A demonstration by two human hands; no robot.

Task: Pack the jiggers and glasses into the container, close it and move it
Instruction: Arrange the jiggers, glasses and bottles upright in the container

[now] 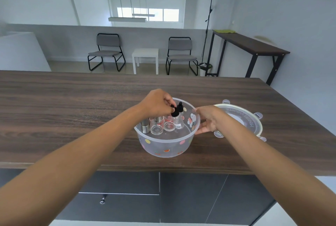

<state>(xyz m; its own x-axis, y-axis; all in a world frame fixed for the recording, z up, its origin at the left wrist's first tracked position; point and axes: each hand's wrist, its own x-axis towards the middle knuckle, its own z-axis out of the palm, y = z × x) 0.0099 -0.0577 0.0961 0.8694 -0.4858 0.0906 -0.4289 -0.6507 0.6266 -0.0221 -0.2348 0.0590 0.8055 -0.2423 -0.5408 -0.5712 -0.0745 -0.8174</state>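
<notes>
A clear plastic container (163,148) with coloured dots stands on the wooden counter near its front edge. Inside it stand steel jiggers (145,126), two small glasses (156,125) and a clear bottle (178,123) with a barcode label. My left hand (156,104) is over the container's far left rim, its fingertips pinched on a black dropper cap (175,112) at the top of a bottle. My right hand (207,119) grips the container's right rim. The round lid (254,122) lies flat on the counter just right of the container, partly behind my right hand.
The wooden counter (72,107) stretches wide to the left and back. Dark cabinet fronts (163,198) lie below its front edge. Two chairs, a white side table and a dark high table stand in the room beyond.
</notes>
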